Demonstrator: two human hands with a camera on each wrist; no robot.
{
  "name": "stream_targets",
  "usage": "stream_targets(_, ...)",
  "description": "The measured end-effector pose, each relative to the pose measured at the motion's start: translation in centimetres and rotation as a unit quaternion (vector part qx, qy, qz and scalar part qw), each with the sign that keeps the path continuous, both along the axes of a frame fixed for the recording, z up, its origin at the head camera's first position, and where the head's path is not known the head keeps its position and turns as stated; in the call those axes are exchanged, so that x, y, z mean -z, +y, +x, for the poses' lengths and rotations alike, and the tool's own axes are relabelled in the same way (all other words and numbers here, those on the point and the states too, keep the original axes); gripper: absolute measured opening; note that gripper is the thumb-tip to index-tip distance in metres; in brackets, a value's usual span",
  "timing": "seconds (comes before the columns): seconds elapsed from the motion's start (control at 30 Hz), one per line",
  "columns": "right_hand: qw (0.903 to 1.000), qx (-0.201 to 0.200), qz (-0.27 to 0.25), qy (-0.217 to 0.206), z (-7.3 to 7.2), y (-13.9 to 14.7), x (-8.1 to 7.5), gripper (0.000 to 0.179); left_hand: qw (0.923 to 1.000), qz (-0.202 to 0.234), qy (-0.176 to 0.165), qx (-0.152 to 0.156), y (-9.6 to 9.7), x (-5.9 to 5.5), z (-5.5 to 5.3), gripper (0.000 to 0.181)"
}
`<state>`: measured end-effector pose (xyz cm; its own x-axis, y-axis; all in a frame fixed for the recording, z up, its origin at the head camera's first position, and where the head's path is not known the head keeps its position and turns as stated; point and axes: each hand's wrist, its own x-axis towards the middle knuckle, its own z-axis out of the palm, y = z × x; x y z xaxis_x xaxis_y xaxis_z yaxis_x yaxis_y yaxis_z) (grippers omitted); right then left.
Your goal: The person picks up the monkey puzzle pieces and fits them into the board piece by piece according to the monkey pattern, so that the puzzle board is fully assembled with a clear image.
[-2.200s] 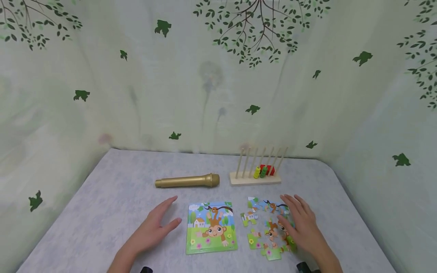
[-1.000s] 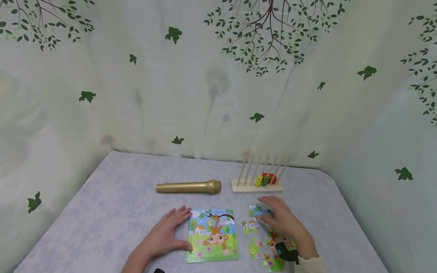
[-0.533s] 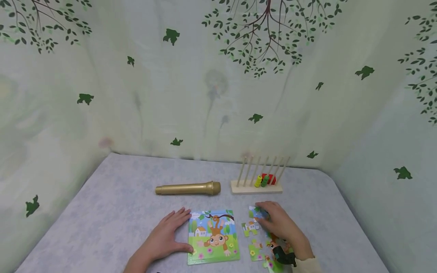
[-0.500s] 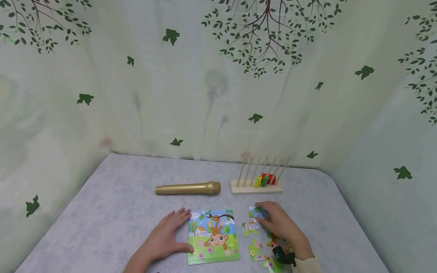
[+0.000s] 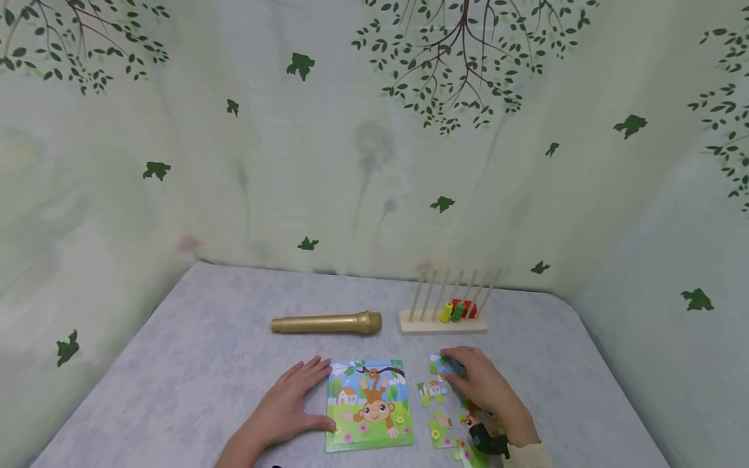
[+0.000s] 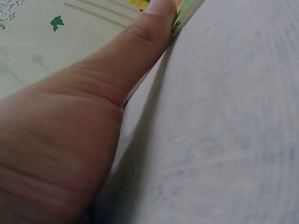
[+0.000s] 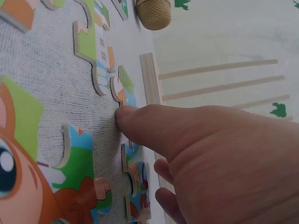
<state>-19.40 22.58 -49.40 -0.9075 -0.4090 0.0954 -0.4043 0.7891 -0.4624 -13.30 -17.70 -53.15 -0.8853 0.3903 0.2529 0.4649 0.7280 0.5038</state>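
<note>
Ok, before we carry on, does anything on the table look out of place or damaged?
I see nothing spilled or damaged. The loose monkey jigsaw pieces right of the monkey picture board look untidy: several lie apart with uneven gaps, though the right hand hides some. The gold microphone and wooden peg rack look orderly behind.

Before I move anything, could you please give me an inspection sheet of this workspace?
Surface: mottled pale grey tabletop.
Job's things: square monkey-picture board, lying flat; loose puzzle pieces to its right.
Clutter: gold microphone lying on its side; wooden peg rack with yellow beads, green beads and a red item.
Left hand: touches the board's left edge, fingers extended.
Right hand: thumb and fingers at the top-left puzzle piece; grip unclear.
Cables: nothing seen; black device on the right wrist.
Surroundings: pale backdrop with leaves and branches.
</note>
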Motion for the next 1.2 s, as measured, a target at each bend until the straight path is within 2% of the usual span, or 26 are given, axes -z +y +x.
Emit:
stream_targets(0.2, 0.9999, 0.006, -0.004, -0.014, 0.8, 0.1, 0.5, 0.034, 0.9996, -0.003, -0.025, 0.008, 0.2, 0.6, 0.6, 0.105)
stream_targets(0.4, 0.9996, 0.022, 0.008, -0.012, 0.6, -0.4, 0.8, 0.033, 1.0, 0.002, 0.005, 0.003, 0.0, 0.6, 0.6, 0.102)
stream_targets(0.6, 0.999, 0.04, 0.015, -0.013, 0.2, -0.7, 0.5, 0.033, 1.0, 0.001, -0.008, 0.004, -0.1, 0.4, 0.5, 0.101)
stream_targets(0.97, 0.9993, 0.038, 0.003, 0.006, -0.2, -0.5, -0.2, 0.033, 0.9994, -0.025, 0.021, 0.012, 0.0, -0.3, -0.3, 0.096)
stream_targets(1.2, 0.9994, 0.029, -0.004, 0.015, -0.3, -0.7, -0.1, 0.034, 0.9994, -0.028, 0.016, 0.007, 0.2, -0.5, -0.5, 0.093)
